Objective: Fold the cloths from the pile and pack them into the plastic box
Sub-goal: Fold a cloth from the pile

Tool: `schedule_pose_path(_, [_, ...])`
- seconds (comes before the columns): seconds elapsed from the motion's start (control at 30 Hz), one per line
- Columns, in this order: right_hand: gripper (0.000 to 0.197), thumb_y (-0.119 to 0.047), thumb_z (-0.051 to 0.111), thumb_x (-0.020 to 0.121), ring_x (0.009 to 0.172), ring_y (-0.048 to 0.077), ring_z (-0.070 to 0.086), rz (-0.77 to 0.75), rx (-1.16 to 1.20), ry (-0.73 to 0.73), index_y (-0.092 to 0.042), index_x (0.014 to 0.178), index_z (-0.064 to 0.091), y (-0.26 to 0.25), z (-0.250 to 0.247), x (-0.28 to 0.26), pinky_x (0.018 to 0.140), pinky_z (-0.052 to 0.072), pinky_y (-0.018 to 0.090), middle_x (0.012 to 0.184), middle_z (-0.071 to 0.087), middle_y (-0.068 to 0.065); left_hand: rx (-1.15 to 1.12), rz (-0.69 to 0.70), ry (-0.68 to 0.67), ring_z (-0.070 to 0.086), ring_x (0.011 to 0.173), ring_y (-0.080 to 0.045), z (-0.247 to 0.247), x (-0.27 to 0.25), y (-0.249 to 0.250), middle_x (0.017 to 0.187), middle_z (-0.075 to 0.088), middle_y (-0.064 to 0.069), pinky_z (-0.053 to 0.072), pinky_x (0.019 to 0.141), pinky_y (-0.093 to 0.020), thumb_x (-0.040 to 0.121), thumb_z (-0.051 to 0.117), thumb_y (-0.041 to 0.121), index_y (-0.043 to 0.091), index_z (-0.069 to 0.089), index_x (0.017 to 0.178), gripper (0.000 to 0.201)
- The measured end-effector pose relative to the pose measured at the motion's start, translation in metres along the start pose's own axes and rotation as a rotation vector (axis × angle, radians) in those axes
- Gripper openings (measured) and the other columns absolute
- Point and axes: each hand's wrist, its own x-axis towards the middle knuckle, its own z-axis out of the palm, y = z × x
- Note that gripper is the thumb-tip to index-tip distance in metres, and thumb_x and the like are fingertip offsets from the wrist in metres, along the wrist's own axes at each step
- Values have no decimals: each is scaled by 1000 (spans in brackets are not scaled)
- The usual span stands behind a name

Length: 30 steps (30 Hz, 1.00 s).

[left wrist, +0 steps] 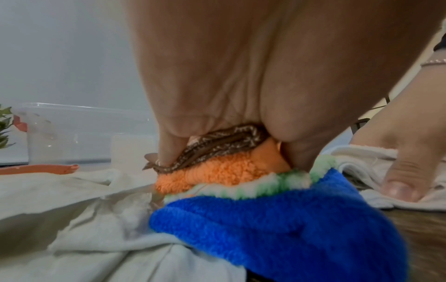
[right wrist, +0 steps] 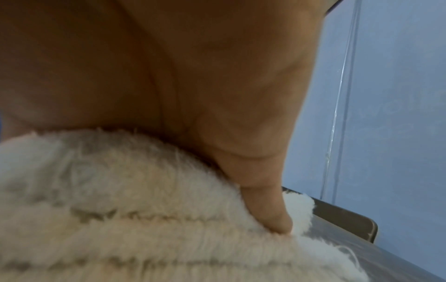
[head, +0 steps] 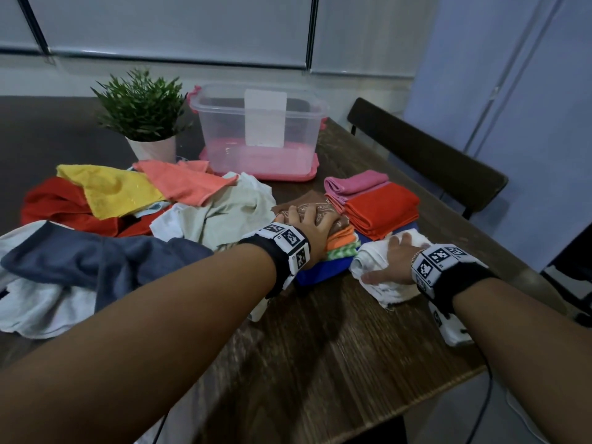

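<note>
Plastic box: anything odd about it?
Plastic box stands on its pink lid, and holds no cloths, while folded stacks sit on the table. Otherwise nothing spilled or damaged.

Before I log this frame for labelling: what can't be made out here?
- Left hand fingertips: buried in the brown patterned cloth in both views.
- Right hand palm contact: the white towel fills the blurred right wrist view.
- Plastic box label: too small to read.
- Cloths deep in the pile: covered by the upper ones.
</note>
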Motion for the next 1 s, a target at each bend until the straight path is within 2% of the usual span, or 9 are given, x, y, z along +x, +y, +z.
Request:
schedule_pose_path(0.13, [130,-91,54,62,144,36,25,-26,-23,-1,-10,155,12,1,-13,-5,112,29,46,161,16,18,-17,35,-23,21,142,-45,-2,3,-5,160,13,-6,24,113,-60,82,66,54,39,11,149,88])
schedule_pose_path(0.2, [108,-89,54,64,116,26,55,-80,-26,36,-9,137,47,-4,-32,-20,90,44,37,130,56,10,-60,94,-103,23,142,-40,-13,5,-16,160,14,-3,25,113,-57,78,64,64,41,10,149,93])
schedule_pose_path(0.33, [54,-69,58,83,76,16,58,-265,59,264,-16,94,58,-40,-61,-66,67,47,31,84,58,-1,-696,112,-193,49,122,-17,-43,-9,-34,138,49,3,40,103,-31,87,65,51,30,41,142,64])
schedule_pose_path(0.4, [48,-62,61,84,84,17,59,-467,72,272,-17,101,62,-69,-58,-84,71,46,31,92,61,-2,-964,17,-12,59,107,-13,-44,-18,-53,122,62,1,46,90,-23,91,65,31,21,57,129,40])
schedule_pose_path(0.5, [53,-57,69,81,99,20,62,-706,105,133,-17,114,64,-111,-39,-97,84,50,33,107,67,1,-660,-105,275,58,110,-16,-35,-21,-105,120,61,2,42,92,-23,88,61,28,22,57,126,39])
schedule_pose_path(0.63, [84,-59,75,76,126,23,49,-817,-1,38,-15,141,47,-151,-18,-98,101,43,32,138,51,4,-438,-325,296,59,114,-31,-19,-21,-173,131,58,-8,48,97,-44,84,63,35,22,42,136,57])
schedule_pose_path(0.8, [80,-65,71,75,126,27,46,-799,-37,62,-18,135,50,-168,-12,-87,104,44,42,136,46,4,-302,-380,148,61,109,-38,-2,-17,-203,127,61,-16,50,94,-45,97,49,39,17,30,146,57])
schedule_pose_path(0.9, [67,-63,64,80,119,26,53,-776,-6,97,-20,131,54,-168,-16,-81,98,47,42,128,54,4,-274,-356,57,63,96,-31,-8,-12,-208,113,68,-10,49,81,-33,94,60,28,13,62,116,28])
schedule_pose_path(1.0, [55,-57,62,85,111,22,59,-752,110,133,-22,128,56,-169,-23,-75,91,49,34,120,62,2,-665,-462,239,55,67,-23,-16,-7,-218,78,69,-15,42,62,-26,85,67,19,7,70,74,16])
